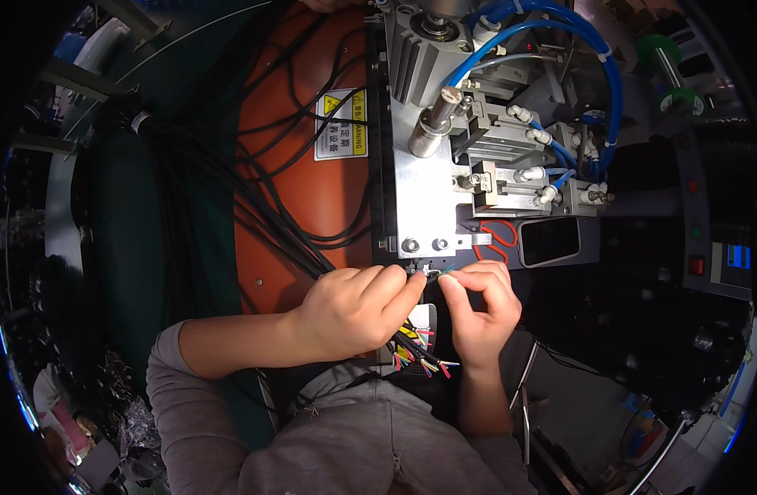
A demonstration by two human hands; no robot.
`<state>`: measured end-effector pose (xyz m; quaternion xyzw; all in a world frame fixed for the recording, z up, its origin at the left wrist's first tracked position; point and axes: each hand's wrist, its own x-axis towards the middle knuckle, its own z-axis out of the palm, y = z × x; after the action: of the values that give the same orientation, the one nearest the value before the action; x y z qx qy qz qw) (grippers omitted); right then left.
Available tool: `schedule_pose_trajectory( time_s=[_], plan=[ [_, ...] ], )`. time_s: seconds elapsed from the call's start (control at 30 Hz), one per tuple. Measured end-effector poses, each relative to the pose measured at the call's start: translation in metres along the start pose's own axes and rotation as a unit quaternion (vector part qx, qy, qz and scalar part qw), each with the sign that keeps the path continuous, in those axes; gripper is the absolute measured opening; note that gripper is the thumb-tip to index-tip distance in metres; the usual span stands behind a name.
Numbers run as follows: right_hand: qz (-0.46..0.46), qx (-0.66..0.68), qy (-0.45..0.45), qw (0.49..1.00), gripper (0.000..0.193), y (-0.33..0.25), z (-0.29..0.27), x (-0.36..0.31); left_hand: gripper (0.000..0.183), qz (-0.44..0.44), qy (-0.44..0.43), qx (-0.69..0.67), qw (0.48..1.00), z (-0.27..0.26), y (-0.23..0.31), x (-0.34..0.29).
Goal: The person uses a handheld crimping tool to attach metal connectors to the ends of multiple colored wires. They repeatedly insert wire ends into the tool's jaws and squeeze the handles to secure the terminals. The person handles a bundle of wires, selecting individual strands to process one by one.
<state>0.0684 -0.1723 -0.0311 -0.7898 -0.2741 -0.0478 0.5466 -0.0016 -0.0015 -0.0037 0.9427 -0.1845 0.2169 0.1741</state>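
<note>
My left hand [354, 307] is closed around a bundle of black cables [308, 252], which come in from the upper left. Below that hand, several cable ends [424, 360] stick out, split into thin red, yellow, blue and white wires. Thumb and forefinger of my right hand [484, 309] are pinched together on thin wires [446, 271], greenish at the tip. Both sets of fingertips almost meet at a small whitish piece [429, 270], too small to make out, just under the lower edge of a metal machine plate [420, 198].
Metal air cylinders [510, 136] with blue hoses [616, 91] stand above my right hand. A phone [549, 242] lies beside a red coiled cord [500, 235]. More black cables [164, 153] hang in a tied bunch at the left, over an orange surface [312, 194] with a warning label [340, 124].
</note>
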Motion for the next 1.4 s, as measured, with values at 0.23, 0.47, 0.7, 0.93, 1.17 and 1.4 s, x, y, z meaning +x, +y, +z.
schedule_pose_trajectory(
  time_s=[0.23, 0.47, 0.7, 0.93, 1.17, 1.4],
  plan=[
    [0.178, 0.141, -0.185, 0.956, 0.012, -0.001, -0.025, 0.015, 0.031, 0.032, 0.036, -0.004, 0.999, 0.002, -0.004, -0.002],
    [0.1, 0.079, -0.129, 0.983, 0.008, 0.008, -0.014, 0.01, 0.027, 0.037, 0.007, 0.054, 0.998, 0.006, 0.001, -0.004],
    [-0.013, -0.092, -0.096, 0.991, 0.005, 0.0, 0.003, 0.007, 0.035, -0.01, -0.06, 0.107, 0.992, 0.004, 0.01, -0.003],
    [-0.026, -0.053, -0.027, 0.998, 0.01, 0.009, 0.015, 0.001, 0.035, -0.023, -0.059, 0.099, 0.993, 0.004, 0.01, -0.001],
    [0.304, 0.312, -0.044, 0.899, 0.006, 0.032, 0.023, -0.017, 0.026, -0.01, -0.009, 0.047, 0.999, 0.006, 0.0, -0.003],
    [0.157, 0.115, -0.003, 0.981, 0.007, 0.021, 0.025, -0.012, 0.015, -0.023, 0.005, 0.028, 0.999, 0.008, -0.004, 0.002]
  ],
)
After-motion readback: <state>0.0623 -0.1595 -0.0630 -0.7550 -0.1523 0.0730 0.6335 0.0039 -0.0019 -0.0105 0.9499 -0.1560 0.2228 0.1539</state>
